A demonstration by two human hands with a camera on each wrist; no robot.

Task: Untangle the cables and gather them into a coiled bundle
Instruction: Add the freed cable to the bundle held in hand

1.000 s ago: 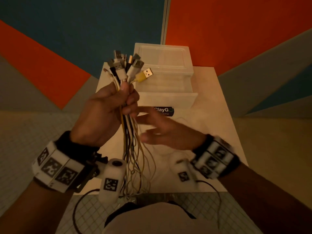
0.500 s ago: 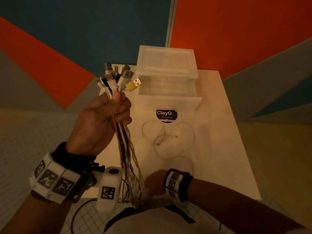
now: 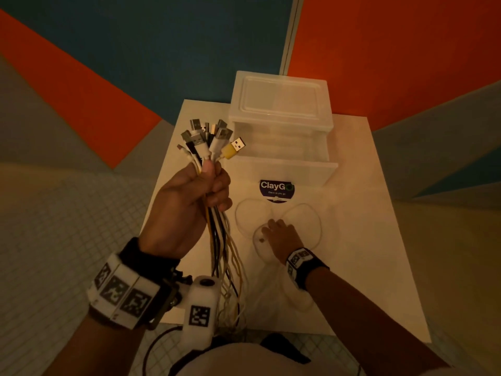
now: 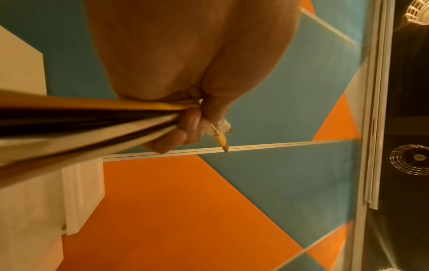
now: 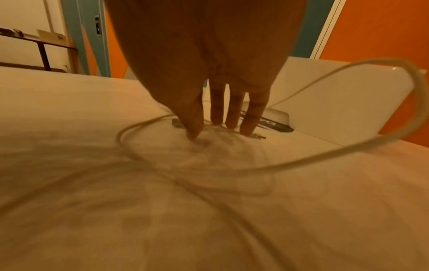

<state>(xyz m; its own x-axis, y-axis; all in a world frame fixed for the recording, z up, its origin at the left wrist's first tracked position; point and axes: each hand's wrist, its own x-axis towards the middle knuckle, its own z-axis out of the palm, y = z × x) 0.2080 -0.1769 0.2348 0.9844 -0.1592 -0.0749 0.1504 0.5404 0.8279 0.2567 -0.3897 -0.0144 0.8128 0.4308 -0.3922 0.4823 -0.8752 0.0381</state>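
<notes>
The left hand [image 3: 189, 207] clamps most cables [image 3: 217, 234] plug-ends up. One white cable [image 3: 311, 226] lies looped mid-bench [image 3: 379, 267]; the right hand [image 3: 282, 237] reaches it, fingers straight. Coiling remains.

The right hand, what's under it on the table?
Under the right hand lies a loose white cable looped on the table. Its fingertips reach down among the loops near a small plug. Whether they touch the cable is unclear.

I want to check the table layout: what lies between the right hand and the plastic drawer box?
In the head view, white cable loops and a dark ClayGo sticker lie on the table between the right hand and the drawer box.
</notes>
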